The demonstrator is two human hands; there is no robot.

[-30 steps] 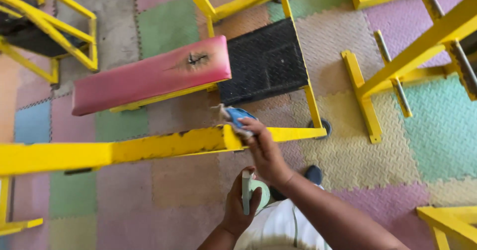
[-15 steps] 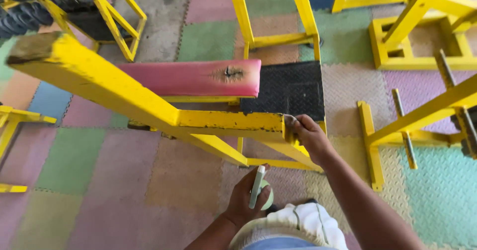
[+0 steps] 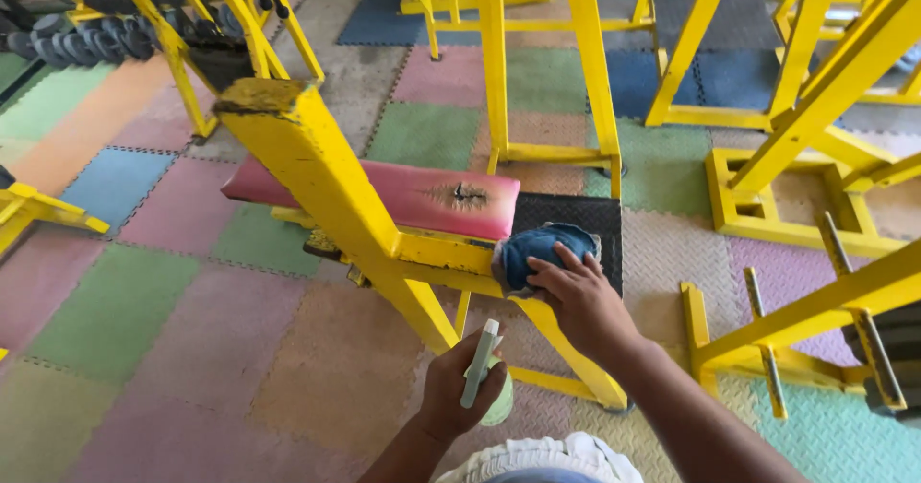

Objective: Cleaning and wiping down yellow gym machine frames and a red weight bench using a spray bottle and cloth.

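Under my right hand [image 3: 576, 301] the blue cloth [image 3: 537, 253] now shows, pressed flat-palmed against the yellow frame [image 3: 326, 186]; earlier it was hidden. My left hand [image 3: 460, 392] stays clenched around the pale green bottle [image 3: 484, 373], mostly covered by my fingers.

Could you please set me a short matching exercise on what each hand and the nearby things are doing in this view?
Things:
1. right hand
2. left hand
3. red bench pad
4. dumbbells

States or places:
A. torn near one end, behind the yellow bar
B. presses a blue cloth against the yellow bar
C. racked at the far left
D. grips a pale green bottle

Pairs: 1-B, 2-D, 3-A, 4-C
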